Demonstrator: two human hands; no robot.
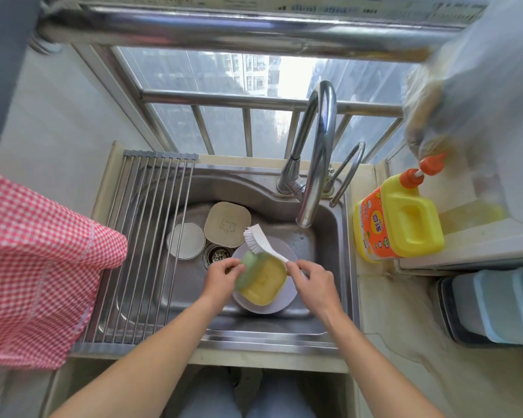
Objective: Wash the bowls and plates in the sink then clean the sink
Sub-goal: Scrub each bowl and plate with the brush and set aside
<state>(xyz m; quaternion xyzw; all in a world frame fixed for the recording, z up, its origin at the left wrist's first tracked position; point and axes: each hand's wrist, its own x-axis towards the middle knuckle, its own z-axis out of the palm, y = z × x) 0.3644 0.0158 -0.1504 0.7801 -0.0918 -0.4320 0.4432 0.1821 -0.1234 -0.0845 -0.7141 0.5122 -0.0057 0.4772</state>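
In the steel sink (175,294) my left hand (221,274) grips a green sponge (248,268) at the left edge of a yellow square plate (263,285). That plate lies on a round lavender plate (280,306). My right hand (311,280) pinches the handle of a white dish brush (261,241), whose bristles point toward the back left. A beige square plate (227,223) and a small white round bowl (185,240) lie upside down at the back of the basin, beside the drain (219,255).
A roll-up wire drying rack (145,242) covers the sink's left side. The tall faucet (317,164) arches over the basin. A yellow detergent bottle (400,220) stands on the right counter, plastic containers (495,306) further right. A red checked cloth (37,267) hangs at left.
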